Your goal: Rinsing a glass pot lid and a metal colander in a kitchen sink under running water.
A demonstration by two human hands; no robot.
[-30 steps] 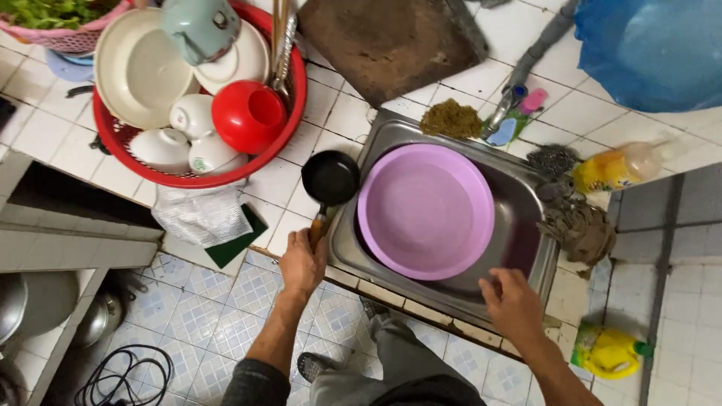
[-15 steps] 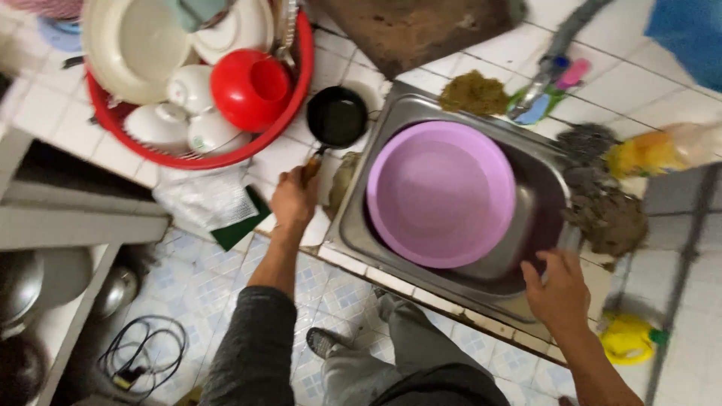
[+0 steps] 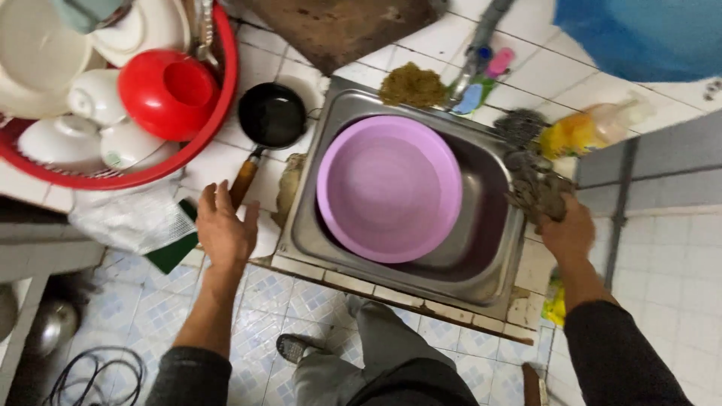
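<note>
A small black frying pan [image 3: 272, 114] with a wooden handle [image 3: 244, 180] lies on the tiled counter between the red basket and the sink. My left hand [image 3: 224, 229] hovers just below the handle's end, fingers spread, holding nothing. My right hand [image 3: 568, 233] is at the sink's right rim, closed on a dark, ragged scrubbing cloth [image 3: 535, 184]. A round purple basin [image 3: 389, 188] sits inside the steel sink [image 3: 481, 274], between my two hands.
A red basket [image 3: 226, 83] at top left holds white bowls and a red bowl [image 3: 169, 94]. A white cloth [image 3: 131, 218] and green sponge [image 3: 173, 252] lie left of my left hand. Behind the sink are a brown scourer [image 3: 412, 84], yellow bottle [image 3: 587, 131], and blue tub [image 3: 639, 37].
My left hand carried the pan from the sink's edge to the counter by the red basket and let go of the handle. My right hand rose and took hold of the dark cloth.
</note>
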